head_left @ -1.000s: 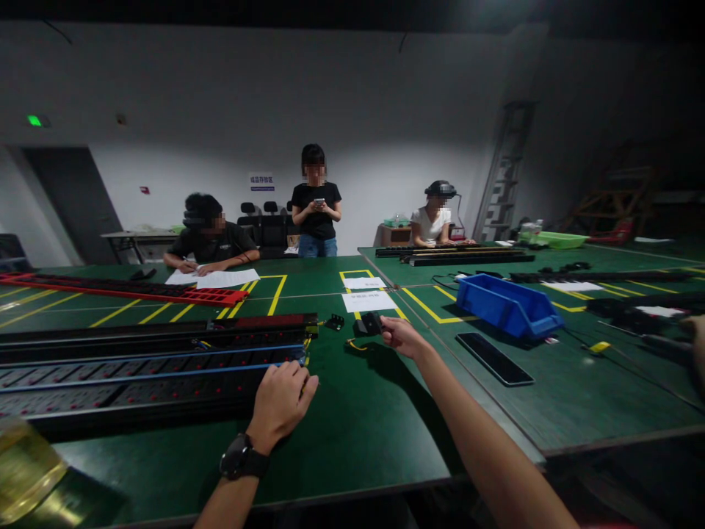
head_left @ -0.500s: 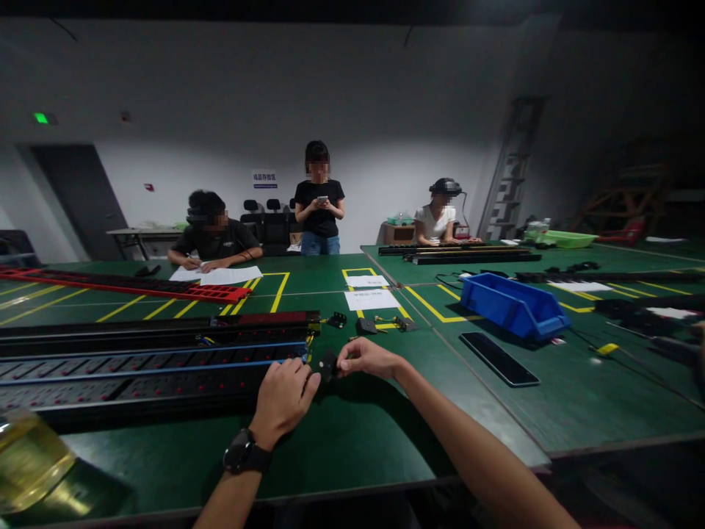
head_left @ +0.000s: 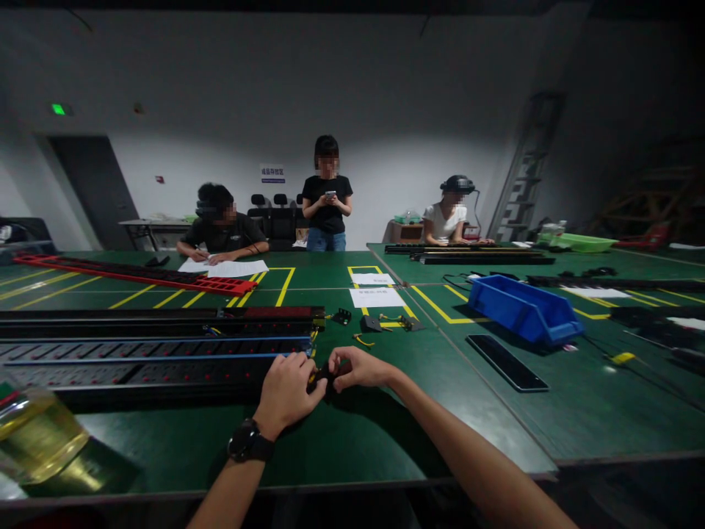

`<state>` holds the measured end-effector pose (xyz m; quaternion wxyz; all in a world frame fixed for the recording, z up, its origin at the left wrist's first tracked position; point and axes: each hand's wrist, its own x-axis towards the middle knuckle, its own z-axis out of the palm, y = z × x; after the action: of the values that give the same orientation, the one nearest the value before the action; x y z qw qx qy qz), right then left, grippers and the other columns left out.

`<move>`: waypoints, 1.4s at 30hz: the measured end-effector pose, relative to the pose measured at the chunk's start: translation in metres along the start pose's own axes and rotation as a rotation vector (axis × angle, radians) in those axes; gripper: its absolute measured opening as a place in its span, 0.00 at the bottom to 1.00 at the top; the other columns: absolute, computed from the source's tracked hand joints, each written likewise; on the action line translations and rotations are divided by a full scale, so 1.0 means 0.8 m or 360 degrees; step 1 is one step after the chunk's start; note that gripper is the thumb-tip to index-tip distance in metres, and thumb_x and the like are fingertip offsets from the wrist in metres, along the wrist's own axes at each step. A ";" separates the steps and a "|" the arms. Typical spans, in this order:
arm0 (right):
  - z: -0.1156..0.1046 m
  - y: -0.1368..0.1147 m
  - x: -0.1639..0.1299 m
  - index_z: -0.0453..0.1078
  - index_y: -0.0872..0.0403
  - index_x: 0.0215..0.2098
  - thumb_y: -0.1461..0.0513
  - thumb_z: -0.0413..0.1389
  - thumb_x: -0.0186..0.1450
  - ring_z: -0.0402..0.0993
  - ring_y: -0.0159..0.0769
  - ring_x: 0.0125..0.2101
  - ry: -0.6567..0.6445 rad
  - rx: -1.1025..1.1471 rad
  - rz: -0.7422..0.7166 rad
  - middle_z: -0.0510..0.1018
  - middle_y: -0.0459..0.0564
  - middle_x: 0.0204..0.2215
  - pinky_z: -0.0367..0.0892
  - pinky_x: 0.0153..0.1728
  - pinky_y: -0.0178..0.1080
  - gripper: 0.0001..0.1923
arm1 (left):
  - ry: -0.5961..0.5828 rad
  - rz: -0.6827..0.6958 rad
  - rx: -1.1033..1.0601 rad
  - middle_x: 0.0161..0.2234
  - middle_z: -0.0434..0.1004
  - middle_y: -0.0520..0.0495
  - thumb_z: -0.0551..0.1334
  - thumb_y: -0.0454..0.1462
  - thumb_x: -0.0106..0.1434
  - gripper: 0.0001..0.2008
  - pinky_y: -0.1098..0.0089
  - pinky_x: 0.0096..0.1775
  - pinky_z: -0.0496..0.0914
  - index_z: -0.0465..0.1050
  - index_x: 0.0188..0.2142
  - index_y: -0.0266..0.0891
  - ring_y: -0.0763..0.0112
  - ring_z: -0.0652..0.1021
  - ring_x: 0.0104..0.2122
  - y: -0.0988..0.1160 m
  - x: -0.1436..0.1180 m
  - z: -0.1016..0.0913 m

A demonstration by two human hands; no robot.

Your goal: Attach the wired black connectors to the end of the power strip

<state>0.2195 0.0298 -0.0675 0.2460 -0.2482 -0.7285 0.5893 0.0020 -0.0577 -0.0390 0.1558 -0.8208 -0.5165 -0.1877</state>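
Just below frame centre, the left hand [head_left: 287, 393] and right hand [head_left: 358, 367] meet. Both pinch a small black part [head_left: 321, 380] between them, at the end of the long black strip [head_left: 148, 353].

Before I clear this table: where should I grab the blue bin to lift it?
Take the blue bin by its long top rim, one hand on each long side, coming from above. It sits open side up on the green table, skewed to the edge, and its walls look rigid. Its contents are not visible, so lift it level.
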 end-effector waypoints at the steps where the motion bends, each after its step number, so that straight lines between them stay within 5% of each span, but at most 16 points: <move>1: 0.001 0.000 0.000 0.70 0.54 0.37 0.55 0.76 0.47 0.76 0.32 0.31 0.0016 -0.0021 -0.0006 0.77 0.42 0.31 0.71 0.33 0.35 0.27 | -0.0003 0.0002 0.0003 0.37 0.79 0.42 0.59 0.46 0.68 0.13 0.57 0.43 0.65 0.75 0.35 0.41 0.56 0.76 0.40 0.000 0.000 0.000; 10: -0.007 0.002 -0.003 0.68 0.54 0.37 0.57 0.69 0.56 0.74 0.28 0.21 0.0128 -0.0424 0.0088 0.75 0.44 0.34 0.63 0.18 0.29 0.17 | -0.0027 0.0004 0.0013 0.38 0.79 0.41 0.61 0.48 0.68 0.14 0.56 0.43 0.65 0.76 0.36 0.41 0.54 0.77 0.41 0.000 0.002 0.002; 18: 0.000 0.009 -0.001 0.73 0.53 0.39 0.54 0.67 0.60 0.71 0.26 0.19 0.0234 -0.0509 0.0025 0.76 0.46 0.36 0.62 0.16 0.30 0.15 | -0.0038 0.0006 0.0018 0.39 0.79 0.41 0.61 0.48 0.67 0.14 0.55 0.44 0.65 0.76 0.36 0.40 0.54 0.77 0.41 0.001 0.000 0.002; 23: 0.001 0.006 0.000 0.74 0.53 0.39 0.60 0.65 0.62 0.70 0.27 0.19 0.0334 -0.0600 0.0052 0.79 0.45 0.36 0.62 0.18 0.31 0.09 | -0.0052 0.0007 0.0033 0.40 0.79 0.41 0.63 0.47 0.66 0.12 0.56 0.45 0.65 0.76 0.37 0.40 0.54 0.77 0.42 0.001 0.000 0.001; 29: 0.018 0.004 0.004 0.76 0.52 0.37 0.64 0.65 0.62 0.76 0.33 0.34 0.0559 -0.1098 -0.0135 0.81 0.44 0.32 0.63 0.34 0.32 0.05 | -0.0060 0.0033 0.0035 0.39 0.79 0.43 0.62 0.41 0.67 0.07 0.57 0.44 0.64 0.76 0.37 0.40 0.57 0.76 0.42 0.000 0.000 0.003; 35: 0.033 0.003 0.005 0.76 0.50 0.39 0.65 0.61 0.66 0.75 0.34 0.36 0.0649 -0.1450 -0.0116 0.82 0.45 0.36 0.57 0.34 0.33 0.04 | -0.0063 0.0054 0.0038 0.39 0.78 0.44 0.59 0.37 0.69 0.07 0.57 0.45 0.63 0.75 0.37 0.40 0.58 0.76 0.42 -0.003 -0.001 0.007; 42: 0.031 0.000 0.004 0.76 0.51 0.37 0.61 0.63 0.67 0.75 0.34 0.35 0.0618 -0.1467 -0.0097 0.82 0.46 0.35 0.56 0.33 0.33 0.02 | -0.0069 -0.0024 0.0052 0.37 0.78 0.44 0.60 0.37 0.67 0.06 0.56 0.44 0.63 0.74 0.36 0.40 0.57 0.76 0.41 0.002 0.001 0.006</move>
<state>0.2009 0.0133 -0.0716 0.2590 -0.4148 -0.8607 0.1417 0.0045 -0.0561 -0.0429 0.1564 -0.8181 -0.5289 -0.1627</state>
